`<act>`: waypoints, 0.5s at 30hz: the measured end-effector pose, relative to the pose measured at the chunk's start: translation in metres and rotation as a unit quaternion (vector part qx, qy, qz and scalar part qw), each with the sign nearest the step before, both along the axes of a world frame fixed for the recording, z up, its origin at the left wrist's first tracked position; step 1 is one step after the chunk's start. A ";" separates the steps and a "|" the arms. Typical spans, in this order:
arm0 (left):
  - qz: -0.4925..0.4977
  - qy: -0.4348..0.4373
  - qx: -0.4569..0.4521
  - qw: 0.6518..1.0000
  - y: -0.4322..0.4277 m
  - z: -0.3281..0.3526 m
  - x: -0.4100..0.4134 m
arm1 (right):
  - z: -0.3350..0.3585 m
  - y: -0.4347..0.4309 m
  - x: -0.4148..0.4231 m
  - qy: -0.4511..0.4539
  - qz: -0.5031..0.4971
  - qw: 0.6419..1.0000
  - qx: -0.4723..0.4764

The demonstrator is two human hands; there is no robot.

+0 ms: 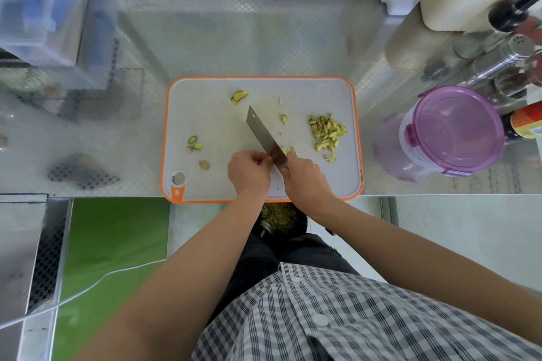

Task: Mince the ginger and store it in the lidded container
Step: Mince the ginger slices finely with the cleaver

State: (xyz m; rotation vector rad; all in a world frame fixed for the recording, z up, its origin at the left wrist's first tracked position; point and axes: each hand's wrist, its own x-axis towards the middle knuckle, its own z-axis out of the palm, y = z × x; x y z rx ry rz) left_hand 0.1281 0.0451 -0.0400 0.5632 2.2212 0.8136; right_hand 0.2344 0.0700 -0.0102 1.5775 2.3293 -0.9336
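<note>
A white cutting board with an orange rim lies on the steel counter. My right hand grips the handle of a cleaver, its blade angled up-left over the board. My left hand sits just left of the blade, fingers curled against it; what they hold is hidden. A few ginger bits lie at the blade's right side. A pile of ginger strips sits on the board's right part. Ginger slices and a peel piece lie scattered. The lidded purple container stands right of the board.
Bottles and a steel shaker crowd the back right, with a sauce bottle behind the container. A clear plastic box stands at the back left. A bin with scraps sits below the counter edge.
</note>
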 end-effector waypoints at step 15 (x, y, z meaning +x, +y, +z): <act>0.029 0.046 0.062 0.997 -0.010 -0.008 -0.007 | -0.006 0.004 0.011 0.131 -0.046 0.990 0.007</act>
